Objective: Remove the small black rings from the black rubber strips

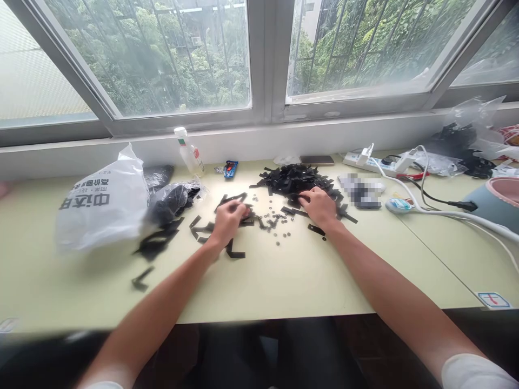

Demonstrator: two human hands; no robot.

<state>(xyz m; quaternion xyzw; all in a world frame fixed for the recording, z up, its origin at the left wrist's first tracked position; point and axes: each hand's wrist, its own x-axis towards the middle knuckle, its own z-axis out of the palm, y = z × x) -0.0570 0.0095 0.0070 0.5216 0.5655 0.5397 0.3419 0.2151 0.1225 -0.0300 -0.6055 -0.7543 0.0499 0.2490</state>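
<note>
My left hand (230, 219) is closed, thumb and fingers pressed together, above loose black strips; what it pinches is too small to make out. Several bent black strips (237, 255) lie around and below it. At the near edge of a heap of flat black strips (298, 177), my right hand (321, 207) has its fingertips closed on a black strip (302, 199). Between both hands, small round grey washer-like pieces (278, 243) and little dark parts (270, 221) are scattered on the table. One black strip with a hole (316, 230) rests below my right hand.
To the left stand a white plastic bag (103, 208) and a clear bag with black contents (172, 202). A bottle (190, 154), blue packet (231, 169) and phone (317, 160) are along the back. At right, a power strip (371, 163), cables and a blue-pink container (492, 202).
</note>
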